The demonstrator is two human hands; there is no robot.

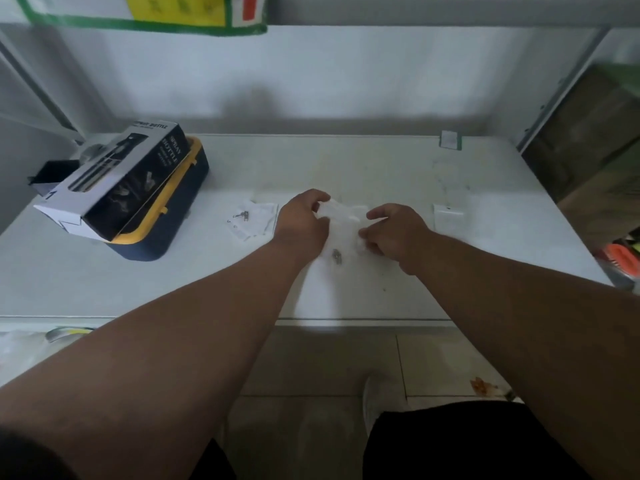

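Two edges of a clear bag [344,220], at the middle of the table [398,168], are pinched by the left hand [304,220] and right hand [394,232]; opening is judged in hand, and a gentle outward pull is needed.

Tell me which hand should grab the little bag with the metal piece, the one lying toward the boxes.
Left. The left hand is right beside that little bag. The right hand pinches the far side of the clear bag that both hands hold, and it would have to cross over.
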